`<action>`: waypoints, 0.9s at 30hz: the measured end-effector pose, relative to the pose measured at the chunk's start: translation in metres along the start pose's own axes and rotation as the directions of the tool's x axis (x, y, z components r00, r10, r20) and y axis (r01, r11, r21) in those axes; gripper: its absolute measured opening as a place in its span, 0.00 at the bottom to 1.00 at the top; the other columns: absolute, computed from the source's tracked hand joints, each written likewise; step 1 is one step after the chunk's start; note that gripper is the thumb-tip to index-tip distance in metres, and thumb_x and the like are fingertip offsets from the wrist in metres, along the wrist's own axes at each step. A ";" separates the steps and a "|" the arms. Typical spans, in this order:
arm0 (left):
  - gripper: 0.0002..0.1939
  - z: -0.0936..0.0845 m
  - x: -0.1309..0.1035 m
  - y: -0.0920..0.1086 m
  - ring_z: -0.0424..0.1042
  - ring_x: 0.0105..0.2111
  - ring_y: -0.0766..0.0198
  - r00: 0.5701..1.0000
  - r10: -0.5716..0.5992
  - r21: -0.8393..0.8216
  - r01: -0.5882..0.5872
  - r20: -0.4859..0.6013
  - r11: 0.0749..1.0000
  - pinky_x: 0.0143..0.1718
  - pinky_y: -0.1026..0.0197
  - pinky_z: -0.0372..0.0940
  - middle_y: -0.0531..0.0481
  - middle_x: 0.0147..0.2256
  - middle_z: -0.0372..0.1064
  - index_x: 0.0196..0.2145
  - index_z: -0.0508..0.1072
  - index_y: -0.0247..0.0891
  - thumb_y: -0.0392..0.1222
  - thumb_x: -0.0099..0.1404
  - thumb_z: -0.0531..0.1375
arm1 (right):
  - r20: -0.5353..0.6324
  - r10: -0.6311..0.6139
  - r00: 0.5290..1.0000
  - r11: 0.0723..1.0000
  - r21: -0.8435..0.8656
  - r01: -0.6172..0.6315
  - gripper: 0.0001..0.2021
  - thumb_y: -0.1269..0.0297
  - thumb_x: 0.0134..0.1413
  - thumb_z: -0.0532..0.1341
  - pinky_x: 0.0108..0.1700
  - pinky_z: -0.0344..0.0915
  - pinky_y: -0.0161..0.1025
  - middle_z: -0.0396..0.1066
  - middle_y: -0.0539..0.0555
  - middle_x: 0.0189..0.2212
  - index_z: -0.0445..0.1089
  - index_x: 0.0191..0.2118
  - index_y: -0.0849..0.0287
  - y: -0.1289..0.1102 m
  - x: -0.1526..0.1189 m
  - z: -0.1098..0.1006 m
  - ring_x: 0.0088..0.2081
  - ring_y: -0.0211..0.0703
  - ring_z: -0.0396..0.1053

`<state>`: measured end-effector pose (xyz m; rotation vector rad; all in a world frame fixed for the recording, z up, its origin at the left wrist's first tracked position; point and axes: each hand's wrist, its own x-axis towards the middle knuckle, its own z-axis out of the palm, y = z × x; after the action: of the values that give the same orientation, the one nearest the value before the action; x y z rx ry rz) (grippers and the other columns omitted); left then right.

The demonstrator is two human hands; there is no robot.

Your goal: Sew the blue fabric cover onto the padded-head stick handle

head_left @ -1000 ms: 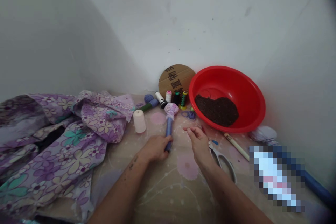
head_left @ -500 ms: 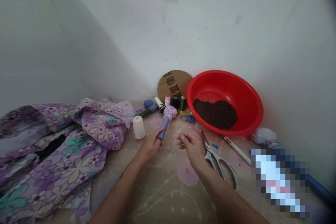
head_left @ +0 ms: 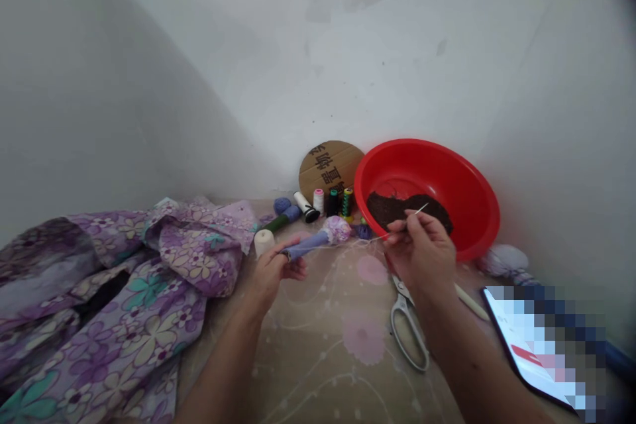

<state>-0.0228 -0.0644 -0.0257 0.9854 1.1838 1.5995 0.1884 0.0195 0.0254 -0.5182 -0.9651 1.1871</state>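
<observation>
My left hand is closed around the lower end of a purple cloth-covered stick, which lies tilted to the right. A round flowered cloth ball caps its far end. In front of the red basin, my right hand pinches a thin pale needle that points up and right. Fine thread stretches from the stick's lower end toward the right fingers. A cream thread spool stands just behind my left hand. Below my right wrist lie scissors, partly covered by that arm.
The red basin holds dark brown grains and leans by the wall. Several thread spools stand before a round cardboard piece. Flowered fabric heaps at left; a phone, partly pixelated, lies at right.
My right hand has moved up and right, drawing thread out; the needle now shows in its fingers. My left hand has shifted slightly left, and the stick has tipped toward the right.
</observation>
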 end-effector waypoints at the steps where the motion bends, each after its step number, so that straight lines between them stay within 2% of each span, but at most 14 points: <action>1: 0.27 -0.001 -0.001 0.001 0.68 0.21 0.64 1.000 -0.016 -0.013 0.016 0.019 1.000 0.24 0.59 0.64 0.46 0.22 0.68 0.48 0.60 0.26 0.33 0.48 0.48 | 0.002 -0.020 1.000 1.000 0.016 0.020 0.09 0.62 0.45 0.57 0.20 0.61 0.31 0.67 0.46 0.20 0.61 0.34 0.58 -0.006 0.002 0.002 0.16 0.31 0.63; 4: 0.27 -0.003 -0.003 0.000 0.68 0.20 0.63 0.992 -0.066 -0.037 0.070 0.105 0.997 0.22 0.60 0.63 0.45 0.22 0.69 0.48 0.61 0.25 0.32 0.48 0.48 | 0.017 -0.026 0.999 0.999 0.038 0.026 0.08 0.62 0.45 0.57 0.21 0.61 0.32 0.65 0.45 0.19 0.61 0.34 0.57 -0.012 0.003 0.007 0.17 0.32 0.63; 8: 0.28 -0.008 0.001 -0.005 0.67 0.18 0.64 0.971 -0.115 -0.047 0.128 0.209 0.991 0.18 0.62 0.61 0.45 0.21 0.69 0.48 0.60 0.24 0.31 0.47 0.48 | 0.062 0.033 0.998 0.999 -0.029 -0.031 0.07 0.63 0.45 0.57 0.20 0.58 0.30 0.62 0.44 0.17 0.62 0.32 0.59 0.007 -0.007 0.010 0.17 0.30 0.60; 12: 0.27 -0.017 0.006 -0.011 0.67 0.18 0.64 0.965 -0.103 -0.101 0.131 0.239 0.986 0.19 0.63 0.61 0.44 0.22 0.69 0.48 0.60 0.26 0.32 0.49 0.48 | 0.186 0.078 0.979 0.986 -0.157 -0.048 0.06 0.63 0.47 0.56 0.22 0.58 0.30 0.61 0.45 0.18 0.63 0.31 0.60 0.036 -0.018 0.010 0.18 0.30 0.59; 16: 0.24 -0.023 0.004 -0.016 0.68 0.20 0.63 0.968 -0.092 -0.140 0.127 0.232 0.982 0.21 0.62 0.61 0.43 0.23 0.69 0.47 0.62 0.26 0.34 0.50 0.50 | 0.346 0.075 0.935 0.924 -0.377 0.066 0.06 0.64 0.48 0.54 0.27 0.58 0.33 0.61 0.46 0.18 0.65 0.31 0.59 0.055 -0.024 0.016 0.22 0.33 0.60; 18: 0.23 -0.025 0.003 -0.019 0.68 0.21 0.62 0.967 -0.086 -0.155 0.125 0.239 0.980 0.22 0.61 0.61 0.42 0.24 0.70 0.46 0.62 0.27 0.35 0.50 0.51 | 0.452 0.074 0.889 0.875 -0.457 0.159 0.06 0.65 0.48 0.54 0.28 0.58 0.33 0.62 0.46 0.18 0.66 0.29 0.59 0.059 -0.027 0.022 0.23 0.34 0.61; 22: 0.22 -0.030 0.001 -0.025 0.68 0.22 0.61 0.965 -0.071 -0.192 0.122 0.252 0.974 0.24 0.61 0.61 0.41 0.26 0.70 0.45 0.63 0.28 0.37 0.51 0.52 | 0.687 0.092 0.721 0.794 -0.488 0.363 0.07 0.66 0.49 0.54 0.27 0.57 0.32 0.64 0.48 0.19 0.69 0.29 0.58 0.062 -0.031 0.035 0.24 0.35 0.61; 27: 0.21 -0.036 0.003 -0.032 0.68 0.23 0.61 0.965 -0.088 -0.225 0.146 0.248 0.963 0.25 0.60 0.61 0.42 0.26 0.70 0.45 0.64 0.30 0.37 0.51 0.53 | 0.830 0.113 0.547 0.612 -0.491 0.619 0.09 0.66 0.50 0.54 0.29 0.57 0.31 0.64 0.50 0.23 0.71 0.28 0.57 0.066 -0.028 0.048 0.28 0.36 0.62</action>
<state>-0.0512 -0.0666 -0.0644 0.9003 0.8458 1.4469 0.1114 0.0081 -0.0107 -0.4051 -2.3475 0.5947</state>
